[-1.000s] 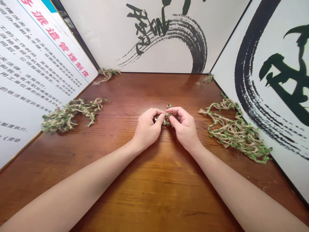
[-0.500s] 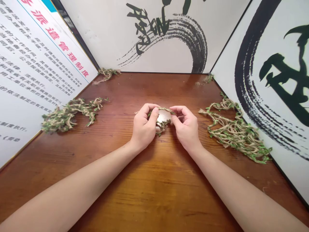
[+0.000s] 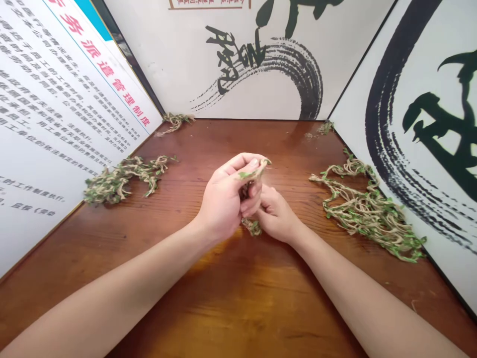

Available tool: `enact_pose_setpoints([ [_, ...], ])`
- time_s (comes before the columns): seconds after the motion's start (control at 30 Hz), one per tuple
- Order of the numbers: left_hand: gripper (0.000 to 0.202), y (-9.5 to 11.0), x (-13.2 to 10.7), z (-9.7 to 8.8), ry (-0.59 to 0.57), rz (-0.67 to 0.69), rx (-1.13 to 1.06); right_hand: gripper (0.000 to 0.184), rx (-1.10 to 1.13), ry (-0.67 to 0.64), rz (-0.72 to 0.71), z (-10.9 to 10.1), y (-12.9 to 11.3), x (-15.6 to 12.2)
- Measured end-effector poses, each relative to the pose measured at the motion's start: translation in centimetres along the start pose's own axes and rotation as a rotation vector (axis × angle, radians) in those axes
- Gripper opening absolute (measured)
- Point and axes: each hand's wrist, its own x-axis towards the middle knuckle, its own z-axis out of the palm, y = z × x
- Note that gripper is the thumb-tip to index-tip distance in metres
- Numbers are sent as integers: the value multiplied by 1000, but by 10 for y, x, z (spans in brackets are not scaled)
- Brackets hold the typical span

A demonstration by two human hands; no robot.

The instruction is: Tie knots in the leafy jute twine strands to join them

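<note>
Half a second ago my two hands were side by side, low over the surface, with a short loop of the twine held across between them. Now my left hand has come up and in front of my right hand, and the two hands touch each other. The leafy twine does not lie across any more. It goes from top to bottom. One end stands out above my left fingertips, and a small tuft hangs out below, where the two hands meet.

My left hand is closed on the twine, with the thumb and first finger pinching the upper end. My right hand is curled shut around the lower part, but my left hand hides most of its fingers. I judge that the piece is now gathered into my grip and no longer stretched open. It is lifted above the surface, not resting on it.

The twine is rough, pale brown and hairy, like jute, and small flat green leaves sit along it. On my right a loose tangled heap of the same twine lies beside the wall panel. A smaller, denser bundle lies on my left, near the printed board. The surface is reddish wood with long dark grain and a soft shine.
</note>
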Motion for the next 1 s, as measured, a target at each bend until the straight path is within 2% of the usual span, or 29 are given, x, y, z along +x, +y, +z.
enact_pose_setpoints([
  [0.07,19,2,-1,-2,32,63,100,17,-164,-74,-22,1,-1,-1],
  [0.13,16,2,-1,-8,65,143,262,15,-286,-96,13,3,-2,-3],
  [0.2,20,0,0,-18,67,214,509,12,-386,-74,65,4,-2,-5],
  [0.27,35,-2,-1,-29,-13,240,845,7,-464,-26,127,5,-1,-6],
  [0.37,50,-7,-5,-43,-177,195,1300,11,-471,42,188,5,2,-6],
  [0.47,49,-11,-13,-51,-212,95,1514,14,-417,94,188,5,6,-5],
  [0.63,38,-19,-18,-55,-258,29,1620,12,-316,209,246,3,6,-2],
  [0.7,27,-20,-14,-57,-232,-36,1650,11,-308,196,235,2,4,-1],
  [0.8,25,-16,-1,-60,-194,-96,1702,8,-286,194,236,1,2,1],
  [0.9,25,3,13,-66,-106,-61,1597,18,-271,262,232,2,3,1],
  [1.0,38,38,25,-77,75,-163,1420,28,-259,314,255,2,3,1],
])
